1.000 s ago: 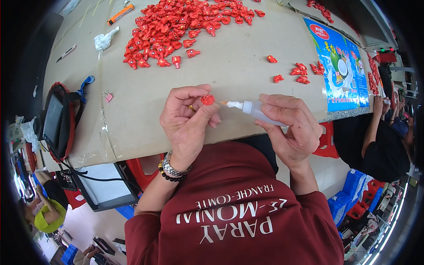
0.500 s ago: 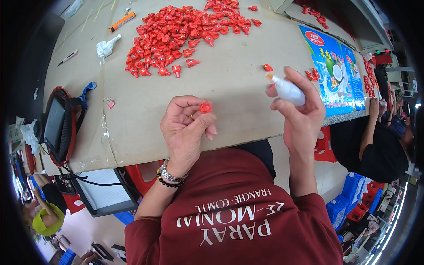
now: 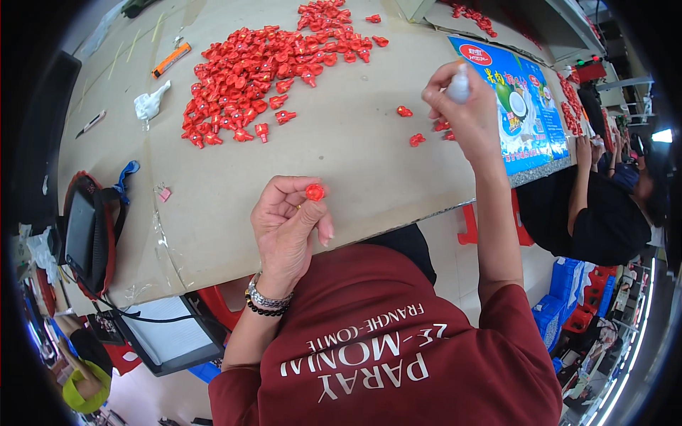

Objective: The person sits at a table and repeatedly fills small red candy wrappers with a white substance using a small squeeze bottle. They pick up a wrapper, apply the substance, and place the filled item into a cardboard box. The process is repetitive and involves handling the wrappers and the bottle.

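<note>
Between the thumb and forefinger of my left hand point(image 3: 284, 231) is a small red plastic piece point(image 3: 315, 192), its round cupped end turned up. My right hand point(image 3: 474, 117) is wrapped round a small white squeeze bottle point(image 3: 459, 86) with a narrow nozzle, raised over the right part of the table near the blue sheet. A few loose red pieces point(image 3: 417, 140) lie on the table just left of that hand. Farther off spreads a large pile of similar red pieces point(image 3: 245, 78).
The blue printed sheet point(image 3: 529, 153) with a coconut picture covers the table's right part. At left lie an orange tube-like item point(image 3: 171, 60), a white crumpled item point(image 3: 150, 104), a craft knife point(image 3: 91, 123), a pink clip point(image 3: 164, 194) and a black-and-red case point(image 3: 89, 234). A co-worker point(image 3: 568, 206) sits at right.
My right hand has moved away from my left hand, farther out over the table with the bottle. My left hand keeps its red piece. The view has shifted slightly.
</note>
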{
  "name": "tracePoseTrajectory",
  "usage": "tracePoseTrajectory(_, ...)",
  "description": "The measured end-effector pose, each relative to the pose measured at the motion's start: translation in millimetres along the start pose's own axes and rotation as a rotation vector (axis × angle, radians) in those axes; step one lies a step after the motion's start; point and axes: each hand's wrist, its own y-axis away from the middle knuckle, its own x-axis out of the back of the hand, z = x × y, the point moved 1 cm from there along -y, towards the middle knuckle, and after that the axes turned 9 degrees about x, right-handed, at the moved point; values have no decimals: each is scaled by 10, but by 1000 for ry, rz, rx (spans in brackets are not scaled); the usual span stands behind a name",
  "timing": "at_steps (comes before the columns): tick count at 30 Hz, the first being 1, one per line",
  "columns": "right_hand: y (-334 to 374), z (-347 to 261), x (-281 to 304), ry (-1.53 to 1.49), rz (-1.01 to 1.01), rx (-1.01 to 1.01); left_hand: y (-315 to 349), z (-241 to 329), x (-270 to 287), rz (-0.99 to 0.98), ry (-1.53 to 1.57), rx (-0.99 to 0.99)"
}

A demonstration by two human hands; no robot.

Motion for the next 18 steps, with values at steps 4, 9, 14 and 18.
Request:
tracePoseTrajectory(4,30,150,-21,442,-77,298,-28,-17,-5,-7,26,12)
tracePoseTrajectory(9,51,108,-172,657,-205,347,-35,-15,-2,-16,21,20)
tracePoseTrajectory(14,85,51,-201,448,-161,213,-22,0,-9,-12,44,29)
tracePoseTrajectory(18,281,-153,-306,169,-101,305,-45,-15,-26,-7,39,15)
